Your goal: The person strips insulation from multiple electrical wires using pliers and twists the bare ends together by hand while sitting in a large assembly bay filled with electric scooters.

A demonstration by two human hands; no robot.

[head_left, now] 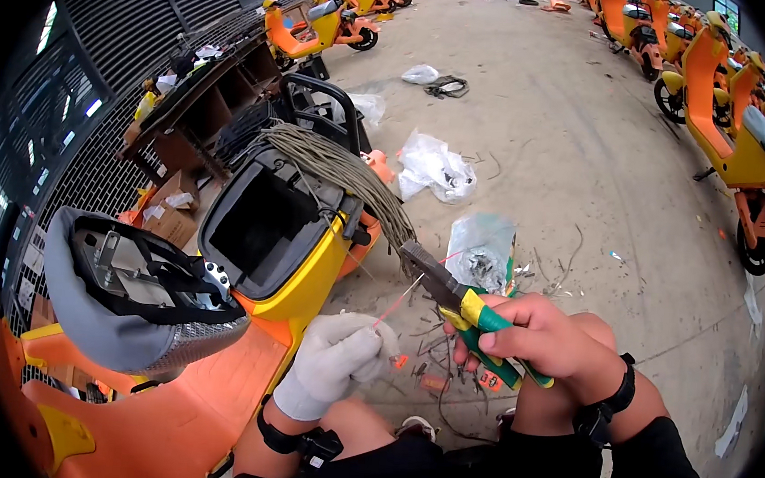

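Observation:
My left hand (333, 361), in a whitish work glove, is closed with its fingertips pinching a thin red wire (385, 315). The wire rises from the glove to the jaws of the pliers (437, 284); a pale stretch shows just below them, and a short red piece sticks out on the far side. Bare, my right hand (528, 336) is wrapped round the green and yellow handles of these pliers. How tightly the jaws press on the wire is too small to tell. Left of my gloved hand stands an orange and yellow scooter (196, 386), its grey seat (107, 307) tipped up from a black storage compartment (263, 216).
A bundle of grey-brown cables (343, 173) drapes over the scooter's rear. Wire scraps and small orange pieces (434, 382) litter the floor between my legs. Beyond lie clear plastic bags (433, 167). Parked scooters (723, 131) line the right, and a dark wooden shelf unit (204, 108) stands left.

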